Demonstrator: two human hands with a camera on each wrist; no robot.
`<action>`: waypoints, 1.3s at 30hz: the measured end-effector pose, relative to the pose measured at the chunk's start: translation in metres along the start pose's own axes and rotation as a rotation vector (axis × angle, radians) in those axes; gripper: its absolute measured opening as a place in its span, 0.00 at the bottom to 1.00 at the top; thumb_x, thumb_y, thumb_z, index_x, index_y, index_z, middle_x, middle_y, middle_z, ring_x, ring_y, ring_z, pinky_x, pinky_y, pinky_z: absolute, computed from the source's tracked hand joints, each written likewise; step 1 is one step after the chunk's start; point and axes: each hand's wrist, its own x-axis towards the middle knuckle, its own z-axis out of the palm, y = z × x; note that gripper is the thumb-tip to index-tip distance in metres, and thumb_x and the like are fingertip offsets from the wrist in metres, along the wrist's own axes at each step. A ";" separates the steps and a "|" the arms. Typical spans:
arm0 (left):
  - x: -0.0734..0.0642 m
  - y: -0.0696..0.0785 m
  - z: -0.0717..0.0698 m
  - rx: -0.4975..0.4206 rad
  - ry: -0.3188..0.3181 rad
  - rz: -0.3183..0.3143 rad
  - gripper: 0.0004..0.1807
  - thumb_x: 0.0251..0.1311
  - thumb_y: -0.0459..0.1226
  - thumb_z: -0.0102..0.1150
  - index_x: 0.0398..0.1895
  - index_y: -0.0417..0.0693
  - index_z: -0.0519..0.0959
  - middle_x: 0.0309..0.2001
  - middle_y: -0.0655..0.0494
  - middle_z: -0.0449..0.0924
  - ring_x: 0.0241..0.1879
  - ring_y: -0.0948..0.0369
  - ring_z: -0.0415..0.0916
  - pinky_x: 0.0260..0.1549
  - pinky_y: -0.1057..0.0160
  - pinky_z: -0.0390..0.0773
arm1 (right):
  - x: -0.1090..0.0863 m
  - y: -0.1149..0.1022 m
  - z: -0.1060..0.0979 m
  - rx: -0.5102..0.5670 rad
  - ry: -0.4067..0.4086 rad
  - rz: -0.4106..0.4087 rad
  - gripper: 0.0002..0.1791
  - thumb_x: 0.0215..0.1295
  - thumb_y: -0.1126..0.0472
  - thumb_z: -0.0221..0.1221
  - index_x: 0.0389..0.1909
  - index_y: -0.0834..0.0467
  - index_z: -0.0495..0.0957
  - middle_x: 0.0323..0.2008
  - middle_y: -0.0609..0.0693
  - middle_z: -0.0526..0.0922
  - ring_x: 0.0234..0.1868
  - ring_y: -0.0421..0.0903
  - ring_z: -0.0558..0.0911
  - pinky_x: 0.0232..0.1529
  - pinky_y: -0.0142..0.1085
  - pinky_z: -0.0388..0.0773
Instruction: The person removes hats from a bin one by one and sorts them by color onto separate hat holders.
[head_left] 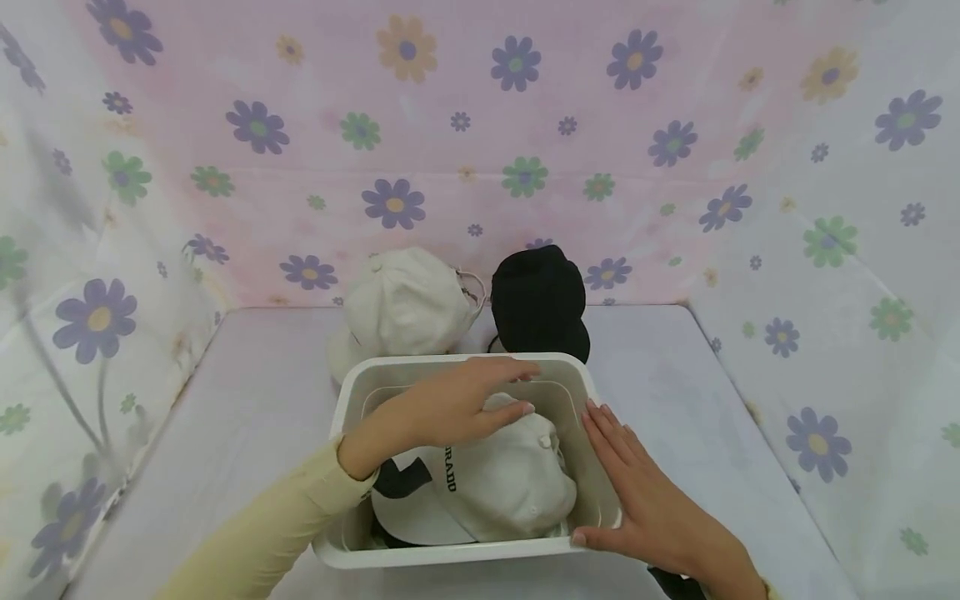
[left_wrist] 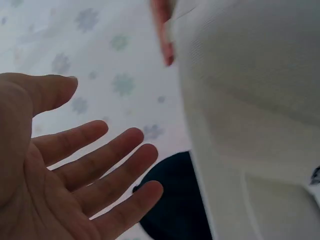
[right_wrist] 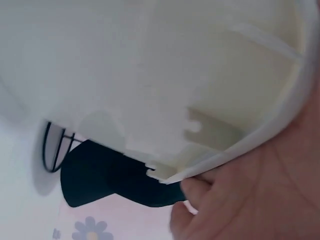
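Note:
A white plastic bin (head_left: 390, 557) holds a white baseball cap (head_left: 517, 483) with dark lettering on its front; something dark shows under the cap's brim. My left hand (head_left: 453, 404) hovers over the bin and the cap, its fingers stretched toward the far rim. Seen from the left wrist, that hand (left_wrist: 85, 170) has spread fingers and an empty palm. My right hand (head_left: 645, 492) rests along the bin's right rim, fingers straight, thumb at the near corner. In the right wrist view its palm (right_wrist: 260, 190) lies against the bin's rim (right_wrist: 280, 122).
Behind the bin, a second white cap (head_left: 408, 304) stands on the left and a black cap (head_left: 540, 300) on the right, both close to the far rim. The white tabletop (head_left: 247, 417) is enclosed by flower-patterned cloth walls (head_left: 465, 100) at the back and both sides.

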 end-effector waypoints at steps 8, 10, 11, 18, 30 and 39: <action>0.009 -0.003 0.022 0.048 -0.078 0.027 0.26 0.75 0.46 0.54 0.70 0.44 0.72 0.67 0.53 0.75 0.68 0.57 0.71 0.69 0.55 0.69 | 0.001 0.002 0.004 -0.103 0.071 -0.108 0.67 0.55 0.23 0.61 0.80 0.65 0.47 0.80 0.62 0.50 0.82 0.50 0.46 0.78 0.30 0.28; 0.010 -0.006 0.028 0.055 -0.081 0.042 0.25 0.75 0.45 0.54 0.69 0.43 0.73 0.65 0.52 0.76 0.67 0.56 0.72 0.69 0.55 0.69 | 0.001 0.003 0.005 -0.117 0.075 -0.119 0.67 0.55 0.22 0.61 0.80 0.65 0.48 0.80 0.62 0.50 0.82 0.50 0.46 0.78 0.31 0.28; 0.011 -0.007 0.032 0.067 -0.080 0.054 0.24 0.75 0.44 0.55 0.68 0.42 0.73 0.64 0.51 0.77 0.66 0.56 0.73 0.68 0.56 0.70 | 0.001 0.004 0.005 -0.123 0.077 -0.122 0.67 0.55 0.22 0.60 0.80 0.65 0.48 0.80 0.62 0.51 0.82 0.50 0.46 0.78 0.31 0.28; 0.015 -0.010 0.052 0.159 -0.108 0.106 0.22 0.74 0.45 0.56 0.64 0.44 0.77 0.59 0.53 0.80 0.61 0.58 0.76 0.64 0.59 0.73 | 0.001 0.007 0.009 -0.143 0.080 -0.119 0.66 0.55 0.23 0.61 0.80 0.64 0.48 0.80 0.61 0.52 0.82 0.50 0.46 0.79 0.32 0.28; 0.012 -0.008 0.064 0.281 -0.158 0.050 0.34 0.67 0.57 0.60 0.68 0.45 0.74 0.65 0.50 0.76 0.69 0.54 0.69 0.73 0.51 0.62 | 0.001 0.006 0.011 -0.161 0.084 -0.114 0.67 0.53 0.26 0.65 0.80 0.64 0.50 0.80 0.61 0.52 0.82 0.50 0.47 0.79 0.32 0.30; 0.012 -0.014 0.070 0.248 -0.077 0.044 0.25 0.64 0.49 0.68 0.58 0.45 0.79 0.51 0.53 0.82 0.52 0.57 0.78 0.59 0.56 0.74 | 0.001 0.006 0.010 -0.129 0.080 -0.096 0.66 0.54 0.26 0.64 0.80 0.64 0.48 0.81 0.59 0.50 0.82 0.49 0.46 0.79 0.32 0.31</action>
